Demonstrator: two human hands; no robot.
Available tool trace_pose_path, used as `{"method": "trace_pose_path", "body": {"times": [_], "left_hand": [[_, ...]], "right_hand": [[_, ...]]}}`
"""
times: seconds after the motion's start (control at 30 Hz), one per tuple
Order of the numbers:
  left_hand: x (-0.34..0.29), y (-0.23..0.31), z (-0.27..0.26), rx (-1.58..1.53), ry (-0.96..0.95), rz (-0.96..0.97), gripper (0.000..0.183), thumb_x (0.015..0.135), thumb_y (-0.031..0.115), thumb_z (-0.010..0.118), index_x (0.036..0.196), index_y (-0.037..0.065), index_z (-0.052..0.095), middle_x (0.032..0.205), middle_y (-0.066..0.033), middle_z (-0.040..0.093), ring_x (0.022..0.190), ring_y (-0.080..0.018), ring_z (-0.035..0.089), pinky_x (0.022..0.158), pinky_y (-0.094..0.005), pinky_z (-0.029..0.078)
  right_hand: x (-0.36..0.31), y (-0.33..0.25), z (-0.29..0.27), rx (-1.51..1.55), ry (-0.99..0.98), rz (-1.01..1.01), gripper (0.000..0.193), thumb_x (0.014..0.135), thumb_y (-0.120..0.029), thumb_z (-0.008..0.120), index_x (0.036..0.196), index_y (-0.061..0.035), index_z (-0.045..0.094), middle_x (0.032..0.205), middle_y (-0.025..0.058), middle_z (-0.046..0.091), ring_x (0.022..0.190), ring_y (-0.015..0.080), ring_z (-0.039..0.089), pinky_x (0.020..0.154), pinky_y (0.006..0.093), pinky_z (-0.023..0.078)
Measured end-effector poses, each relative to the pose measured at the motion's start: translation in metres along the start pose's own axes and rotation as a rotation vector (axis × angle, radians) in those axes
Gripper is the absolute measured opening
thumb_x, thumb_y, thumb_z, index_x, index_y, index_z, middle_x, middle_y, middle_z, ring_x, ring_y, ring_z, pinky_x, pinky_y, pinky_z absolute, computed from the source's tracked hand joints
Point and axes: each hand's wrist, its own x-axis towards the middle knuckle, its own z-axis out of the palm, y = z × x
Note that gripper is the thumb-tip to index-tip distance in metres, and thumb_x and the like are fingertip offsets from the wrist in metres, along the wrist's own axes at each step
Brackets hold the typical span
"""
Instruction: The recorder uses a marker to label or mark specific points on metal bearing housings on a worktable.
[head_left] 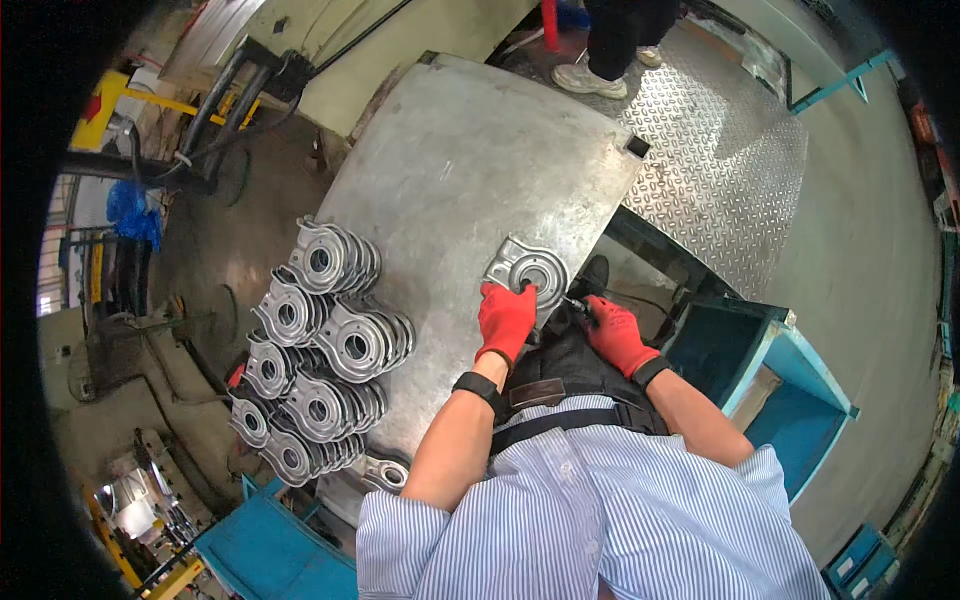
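Observation:
A stamped metal bracket with a round dished middle (537,268) lies at the near right edge of the metal table (450,150). My left hand (507,322), in a red glove, grips its near side, with fingertips at the centre hole. In my right hand (613,335), also red-gloved, is a slim dark tool with a metallic tip (577,304). The tip points at the bracket's right rim; whether it touches I cannot tell. Several stacks of like brackets (357,345) stand on the left part of the table, and another bracket (388,472) lies near my left forearm.
Blue metal bins stand at the right (790,400) and lower left (275,550). A person's legs and light shoes (590,80) are beyond the table, by a diamond-plate floor panel (715,150). A dark machine arm (230,110) is at the far left.

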Motion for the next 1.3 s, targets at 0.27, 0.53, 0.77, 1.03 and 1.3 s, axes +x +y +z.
{"method": "trace_pose_path", "body": {"times": [0.27, 0.53, 0.77, 1.03, 1.3], "left_hand": [[0.002, 0.003, 0.008, 0.010, -0.006, 0.061, 0.072, 0.074, 0.044, 0.067, 0.108, -0.015, 0.042, 0.101, -0.0311, 0.060, 0.099, -0.0421, 0.059, 0.086, -0.0429, 0.046], [0.005, -0.031, 0.007, -0.020, -0.014, 0.141, 0.068, 0.073, 0.047, 0.065, 0.116, -0.003, 0.047, 0.107, -0.0268, 0.059, 0.098, -0.0427, 0.058, 0.083, -0.0479, 0.048], [-0.056, -0.058, -0.044, -0.186, -0.143, 0.062, 0.069, 0.071, 0.044, 0.068, 0.109, -0.010, 0.047, 0.100, -0.0290, 0.060, 0.099, -0.0401, 0.059, 0.086, -0.0454, 0.047], [-0.173, -0.169, -0.077, -0.232, 0.193, -0.088, 0.070, 0.070, 0.045, 0.069, 0.109, -0.008, 0.045, 0.088, -0.0250, 0.063, 0.084, -0.0396, 0.062, 0.072, -0.0464, 0.049], [-0.231, -0.333, -0.126, 0.007, 0.334, -0.431, 0.075, 0.069, 0.046, 0.071, 0.117, -0.004, 0.044, 0.085, -0.0228, 0.064, 0.081, -0.0378, 0.063, 0.070, -0.0455, 0.050]], "right_hand": [[0.001, 0.001, -0.014, -0.015, -0.032, 0.002, 0.044, 0.077, -0.019, 0.064, 0.117, -0.0054, 0.054, 0.111, 0.0186, 0.061, 0.101, 0.0358, 0.058, 0.085, 0.0415, 0.047], [-0.002, -0.008, -0.029, 0.138, 0.143, 0.101, 0.043, 0.080, -0.010, 0.063, 0.121, -0.0020, 0.055, 0.114, 0.0215, 0.060, 0.107, 0.0343, 0.058, 0.091, 0.0381, 0.046], [-0.005, 0.017, -0.023, 0.315, 0.033, 0.051, 0.031, 0.087, -0.009, 0.060, 0.115, 0.0022, 0.055, 0.108, 0.0162, 0.063, 0.102, 0.0251, 0.059, 0.090, 0.0331, 0.043], [0.007, 0.020, -0.024, 0.224, -0.146, -0.061, 0.030, 0.087, -0.012, 0.061, 0.113, 0.0027, 0.056, 0.103, 0.0146, 0.065, 0.095, 0.0219, 0.060, 0.085, 0.0317, 0.045], [0.017, 0.027, -0.017, 0.056, -0.042, -0.230, 0.030, 0.087, -0.013, 0.062, 0.112, 0.0031, 0.057, 0.102, 0.0159, 0.065, 0.092, 0.0230, 0.061, 0.082, 0.0317, 0.046]]}}
